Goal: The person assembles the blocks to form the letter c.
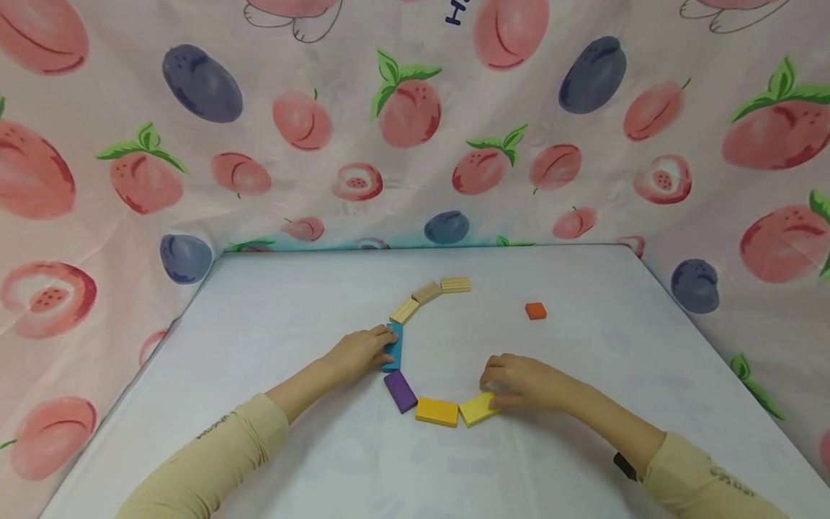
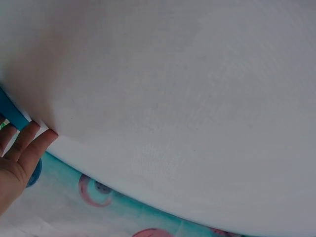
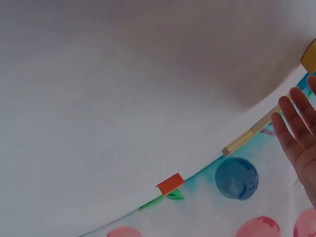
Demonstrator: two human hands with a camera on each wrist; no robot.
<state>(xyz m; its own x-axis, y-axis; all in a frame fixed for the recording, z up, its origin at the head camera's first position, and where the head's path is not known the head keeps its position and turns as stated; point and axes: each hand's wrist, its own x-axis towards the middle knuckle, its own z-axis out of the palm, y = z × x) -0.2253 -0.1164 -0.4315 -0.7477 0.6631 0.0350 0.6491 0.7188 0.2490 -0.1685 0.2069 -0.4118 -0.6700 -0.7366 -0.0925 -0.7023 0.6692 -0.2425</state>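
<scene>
My left hand (image 1: 363, 351) is at the blue block (image 1: 393, 347), thumb and fingers over its left side; in the left wrist view the other fingers stretch past its end. My right hand (image 1: 528, 382) holds the right part of the yellow block (image 1: 477, 409) between thumb and fingertips, covering that end. These blocks belong to a curved row lying flat on the white table. Between them sit a purple block (image 1: 400, 391) and an orange-yellow block (image 1: 437, 411). Beyond the blue one come three plain wooden blocks (image 1: 405, 311), the farthest with a grooved top.
A small orange-red block (image 1: 535, 311) lies apart at the back right of the table (image 1: 292, 295). Part of a dark object (image 1: 625, 466) shows beneath the right forearm. Fruit-printed cloth (image 1: 415, 187) hangs behind the table and along both sides.
</scene>
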